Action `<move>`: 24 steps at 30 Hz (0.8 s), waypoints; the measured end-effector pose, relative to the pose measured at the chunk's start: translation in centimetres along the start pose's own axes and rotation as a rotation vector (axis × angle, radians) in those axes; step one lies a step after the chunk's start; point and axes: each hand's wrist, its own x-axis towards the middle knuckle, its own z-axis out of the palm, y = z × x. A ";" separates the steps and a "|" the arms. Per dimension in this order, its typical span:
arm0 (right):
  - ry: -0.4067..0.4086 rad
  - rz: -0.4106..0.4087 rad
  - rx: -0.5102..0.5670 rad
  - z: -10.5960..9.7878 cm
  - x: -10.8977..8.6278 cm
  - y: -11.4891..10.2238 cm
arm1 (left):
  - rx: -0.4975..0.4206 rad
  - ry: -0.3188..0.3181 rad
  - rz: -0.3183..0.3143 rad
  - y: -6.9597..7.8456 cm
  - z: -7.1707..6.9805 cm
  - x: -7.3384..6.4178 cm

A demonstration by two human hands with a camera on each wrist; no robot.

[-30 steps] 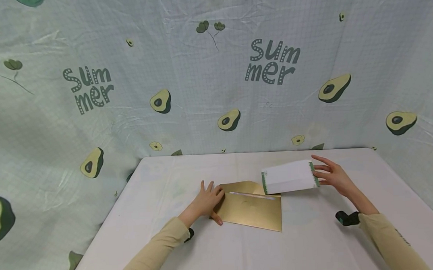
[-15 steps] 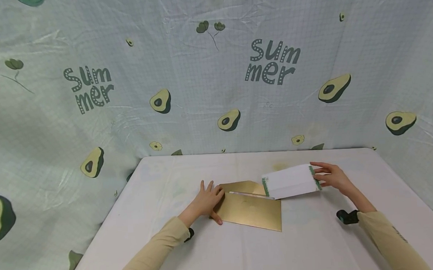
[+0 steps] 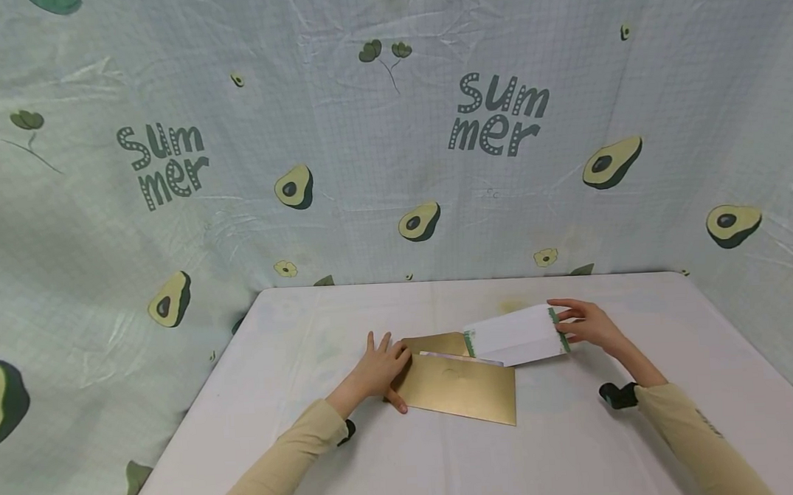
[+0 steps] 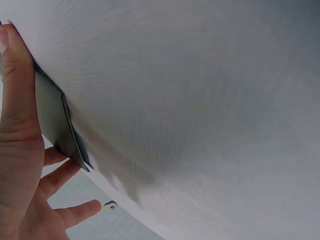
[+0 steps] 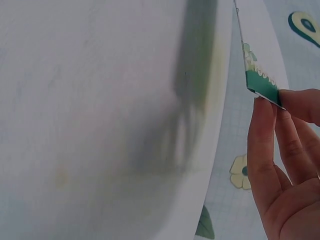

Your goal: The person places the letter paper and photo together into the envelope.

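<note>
A gold envelope (image 3: 461,389) lies on the table with its flap (image 3: 438,344) folded back. A whitish strip shows along its mouth. My left hand (image 3: 374,370) holds the envelope's left end, the thumb at the near corner and fingers at the far part, with the outer fingers spread. In the left wrist view, the envelope's edge (image 4: 70,131) runs between thumb and fingers. My right hand (image 3: 589,325) pinches the right end of a white card (image 3: 515,335) with green trim. The card is tilted, its left end over the flap. In the right wrist view, thumb and fingers (image 5: 261,125) grip its green corner (image 5: 265,89).
A white cloth covers the table (image 3: 346,309). Behind it hangs a pale curtain (image 3: 342,228) printed with avocados and "summer". Dark wrist cameras sit under both sleeves, the right one (image 3: 618,395) standing out beside the forearm.
My right hand has lowered the card and moved it left, so its left end now lies further over the envelope's flap. My left hand and the envelope have stayed in place.
</note>
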 end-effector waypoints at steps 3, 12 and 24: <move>-0.009 -0.020 0.006 0.5 0.3 -0.2 | 0.003 0.004 -0.001 0.0 0.0 0.0; -0.029 -0.067 0.031 2.0 0.8 -0.6 | 0.022 0.022 -0.006 0.1 0.0 -0.2; -0.030 -0.063 0.040 3.8 1.5 -1.7 | 0.023 0.035 -0.018 0.1 0.3 -0.3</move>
